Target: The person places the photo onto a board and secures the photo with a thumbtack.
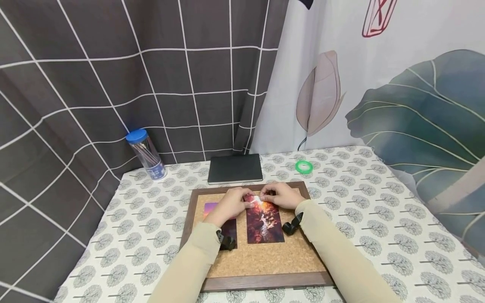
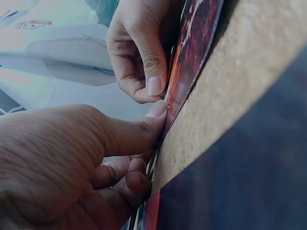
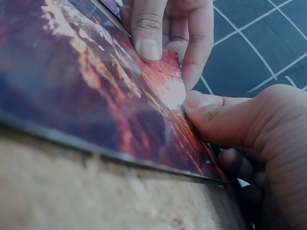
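Note:
Both hands meet at the top edge of a glossy red and orange picture card point(image 1: 265, 225), which lies upright on a wood-framed cork board point(image 1: 261, 263). The left hand point(image 1: 231, 206) pinches the card's upper left part, thumb on its face and fingers behind, as the right wrist view shows. Beside it the right hand point(image 1: 284, 196) pinches the top edge, with its thumb tip point(image 3: 196, 100) at the bright patch. A second, purple and dark card point(image 1: 232, 231) lies on the board to the left, partly hidden under the left forearm.
Behind the board lies a black notebook point(image 1: 235, 169). A clear tube with a blue lid point(image 1: 147, 155) stands at the back left. A green tape roll point(image 1: 304, 167) is at the back right. Curtains hang behind the tree-patterned tablecloth point(image 1: 363, 210).

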`<state>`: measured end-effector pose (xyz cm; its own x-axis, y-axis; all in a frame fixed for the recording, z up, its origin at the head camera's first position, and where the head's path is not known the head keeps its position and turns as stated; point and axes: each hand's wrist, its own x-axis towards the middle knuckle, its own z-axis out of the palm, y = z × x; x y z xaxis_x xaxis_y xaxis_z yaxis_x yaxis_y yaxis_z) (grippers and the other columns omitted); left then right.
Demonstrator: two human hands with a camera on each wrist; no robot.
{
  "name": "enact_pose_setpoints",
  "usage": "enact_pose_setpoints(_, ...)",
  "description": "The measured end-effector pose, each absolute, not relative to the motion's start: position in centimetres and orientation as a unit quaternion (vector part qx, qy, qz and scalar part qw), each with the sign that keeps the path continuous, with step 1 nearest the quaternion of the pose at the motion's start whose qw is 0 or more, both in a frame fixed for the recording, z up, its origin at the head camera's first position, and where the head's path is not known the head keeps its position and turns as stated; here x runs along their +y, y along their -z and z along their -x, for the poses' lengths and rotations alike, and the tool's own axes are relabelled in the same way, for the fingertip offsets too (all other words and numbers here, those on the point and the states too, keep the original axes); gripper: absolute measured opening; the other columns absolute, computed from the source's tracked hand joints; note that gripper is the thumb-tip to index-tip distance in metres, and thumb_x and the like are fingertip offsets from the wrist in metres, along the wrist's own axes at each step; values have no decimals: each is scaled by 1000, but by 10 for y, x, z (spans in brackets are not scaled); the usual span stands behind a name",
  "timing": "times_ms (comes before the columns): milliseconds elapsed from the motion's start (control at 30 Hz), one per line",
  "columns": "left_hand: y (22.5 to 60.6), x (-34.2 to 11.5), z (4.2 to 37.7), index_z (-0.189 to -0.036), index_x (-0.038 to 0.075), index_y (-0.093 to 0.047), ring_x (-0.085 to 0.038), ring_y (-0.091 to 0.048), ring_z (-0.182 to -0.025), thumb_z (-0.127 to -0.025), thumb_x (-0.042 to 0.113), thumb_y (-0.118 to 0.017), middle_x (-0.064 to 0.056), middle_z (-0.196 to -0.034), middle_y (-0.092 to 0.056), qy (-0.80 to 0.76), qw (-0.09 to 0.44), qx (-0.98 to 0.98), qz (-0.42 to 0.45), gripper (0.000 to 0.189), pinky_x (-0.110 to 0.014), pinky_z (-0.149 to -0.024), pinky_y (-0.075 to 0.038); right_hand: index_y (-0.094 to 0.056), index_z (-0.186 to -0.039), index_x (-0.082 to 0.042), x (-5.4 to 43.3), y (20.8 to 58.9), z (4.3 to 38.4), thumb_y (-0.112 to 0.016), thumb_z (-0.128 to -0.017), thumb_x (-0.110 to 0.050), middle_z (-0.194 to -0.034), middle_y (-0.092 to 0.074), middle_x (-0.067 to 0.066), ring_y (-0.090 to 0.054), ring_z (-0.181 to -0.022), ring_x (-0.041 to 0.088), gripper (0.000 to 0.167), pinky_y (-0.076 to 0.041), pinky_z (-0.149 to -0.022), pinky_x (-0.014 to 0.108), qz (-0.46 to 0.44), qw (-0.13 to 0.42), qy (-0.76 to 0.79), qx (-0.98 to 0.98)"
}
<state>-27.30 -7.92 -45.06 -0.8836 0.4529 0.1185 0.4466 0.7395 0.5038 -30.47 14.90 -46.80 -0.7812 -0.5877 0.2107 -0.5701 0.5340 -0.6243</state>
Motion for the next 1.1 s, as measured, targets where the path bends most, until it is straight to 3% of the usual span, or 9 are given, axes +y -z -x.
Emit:
enact_pose_setpoints(433, 454, -80, 273, -117, 12, -71, -15, -58, -86, -90, 21, -77, -2, -96, -60, -289, 15, 926, -241, 29, -30, -77, -50, -76, -91, -20, 146, 469, 305, -73, -93, -26, -96, -70, -8, -61, -92, 13, 7, -47, -84, 36, 326, -6, 357, 875)
enact_pose_setpoints(867, 452, -80, 271, -113, 11, -69, -15, -51, -81, -92, 16, -73, -4, -98, -49, -294, 33, 923, -246, 22, -29, -74, -46, -75, -92, -21, 148, 471, 306, -73, -93, -27, -95, -69, -8, -60, -88, 11, 6, -47, -78, 33, 338, -14, 358, 870)
enact_pose_setpoints(1100, 452, -79, 270, -110, 12, -71, -13, -49, -80, -92, 13, -73, -3, -96, -50, -294, 24, 924, -242, 19, -28, -74, -45, -72, -89, -25, 148, 473, 308, -76, -90, -27, -87, -65, -9, -58, -76, 12, 5, -48, -70, 31, 302, -5, 372, 878)
